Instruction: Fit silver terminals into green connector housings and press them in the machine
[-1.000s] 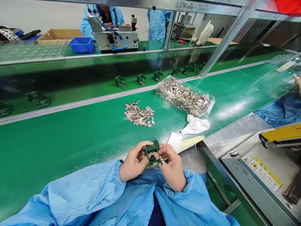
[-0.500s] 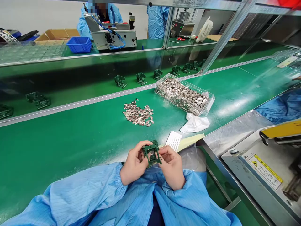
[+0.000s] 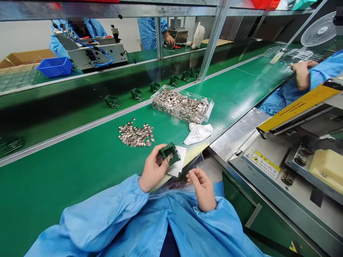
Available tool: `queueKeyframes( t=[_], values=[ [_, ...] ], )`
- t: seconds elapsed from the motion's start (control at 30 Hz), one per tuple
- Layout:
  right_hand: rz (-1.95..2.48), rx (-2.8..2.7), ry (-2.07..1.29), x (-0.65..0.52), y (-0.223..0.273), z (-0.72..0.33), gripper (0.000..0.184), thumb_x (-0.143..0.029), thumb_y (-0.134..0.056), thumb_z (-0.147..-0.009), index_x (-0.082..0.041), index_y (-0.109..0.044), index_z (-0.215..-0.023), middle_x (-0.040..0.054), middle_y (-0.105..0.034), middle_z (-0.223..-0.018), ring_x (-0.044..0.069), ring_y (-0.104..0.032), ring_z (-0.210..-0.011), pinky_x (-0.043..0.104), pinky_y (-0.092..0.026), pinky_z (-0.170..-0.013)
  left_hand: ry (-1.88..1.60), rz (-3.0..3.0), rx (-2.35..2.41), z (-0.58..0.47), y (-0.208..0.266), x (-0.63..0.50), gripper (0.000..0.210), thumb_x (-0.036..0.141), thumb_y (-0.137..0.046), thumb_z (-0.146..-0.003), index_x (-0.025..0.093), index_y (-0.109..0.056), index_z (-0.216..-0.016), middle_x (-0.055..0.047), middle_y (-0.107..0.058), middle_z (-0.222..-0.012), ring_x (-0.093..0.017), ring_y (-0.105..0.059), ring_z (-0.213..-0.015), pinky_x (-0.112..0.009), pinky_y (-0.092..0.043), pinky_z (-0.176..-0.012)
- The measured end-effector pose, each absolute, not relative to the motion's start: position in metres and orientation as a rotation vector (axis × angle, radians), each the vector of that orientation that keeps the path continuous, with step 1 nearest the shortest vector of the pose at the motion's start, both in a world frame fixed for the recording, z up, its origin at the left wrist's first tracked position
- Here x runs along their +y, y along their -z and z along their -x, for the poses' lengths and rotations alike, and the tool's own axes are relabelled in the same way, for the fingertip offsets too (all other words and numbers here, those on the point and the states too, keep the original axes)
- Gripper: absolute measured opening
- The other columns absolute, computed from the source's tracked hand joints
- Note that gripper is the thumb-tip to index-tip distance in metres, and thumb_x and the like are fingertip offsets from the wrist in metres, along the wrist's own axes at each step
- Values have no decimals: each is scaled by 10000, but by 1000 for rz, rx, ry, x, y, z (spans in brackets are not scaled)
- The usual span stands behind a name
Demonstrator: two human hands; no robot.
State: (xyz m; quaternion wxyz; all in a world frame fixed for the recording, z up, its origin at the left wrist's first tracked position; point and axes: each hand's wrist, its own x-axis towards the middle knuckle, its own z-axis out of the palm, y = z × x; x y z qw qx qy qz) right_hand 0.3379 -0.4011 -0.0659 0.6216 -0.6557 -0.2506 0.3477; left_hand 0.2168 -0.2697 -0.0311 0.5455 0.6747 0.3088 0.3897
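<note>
My left hand (image 3: 152, 170) is closed around a dark green plastic frame (image 3: 173, 152), holding it tilted above the bench edge with its opening showing. My right hand (image 3: 203, 189) is apart from the frame, lower and to the right. Its thumb and fingertips are pinched together; whatever they hold, if anything, is too small to make out. Just behind the frame lies a white ribbed sheet (image 3: 181, 163) on pale yellow paper (image 3: 197, 151). A loose pile of small silvery metal pieces (image 3: 136, 135) is on the green bench farther forward.
A clear tray (image 3: 210, 111) full of metal pieces stands beyond a crumpled white cloth (image 3: 198, 134). Several green frames (image 3: 137, 95) line the far strip. At right are a machine (image 3: 264, 167) with a hand-injury warning label and a co-worker's hand (image 3: 302, 73). People work across the bench.
My right hand has let go of the green frame and moved right and down. My left hand keeps the frame and has turned it. The view has swung to the right.
</note>
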Motion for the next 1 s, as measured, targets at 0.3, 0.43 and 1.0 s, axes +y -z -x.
queueKeyframes(
  t=[0.3, 0.43, 1.0],
  values=[
    [1419, -790, -974, -379, 87, -322, 510, -661, -588, -802, -180, -620, -633, 39, -651, -571, 165, -596, -525, 278, -503, -521, -788, -1488, 584, -264, 45, -272, 375, 217, -643, -772, 154, -509, -1116, -46, -626, -977, -142, -610, -877, -256, -503, -808],
    [1403, -874, -939, -381, 94, -316, 499, -615, -513, -874, -183, -629, -654, 42, -643, -597, 168, -592, -565, 278, -485, -546, -800, -1525, 620, -253, 48, -276, 365, 217, -622, -798, 159, -505, -1139, -46, -615, -971, -138, -594, -864, -244, -497, -779],
    [1684, -974, -601, -397, 46, -373, 172, -365, -653, -852, -221, -746, -838, 19, -703, -721, 180, -617, -619, 290, -491, -594, -779, -1372, 583, -252, 54, -276, 415, 377, -589, -875, 196, -443, -1218, -44, -579, -964, -138, -600, -785, -268, -526, -731]
  ],
)
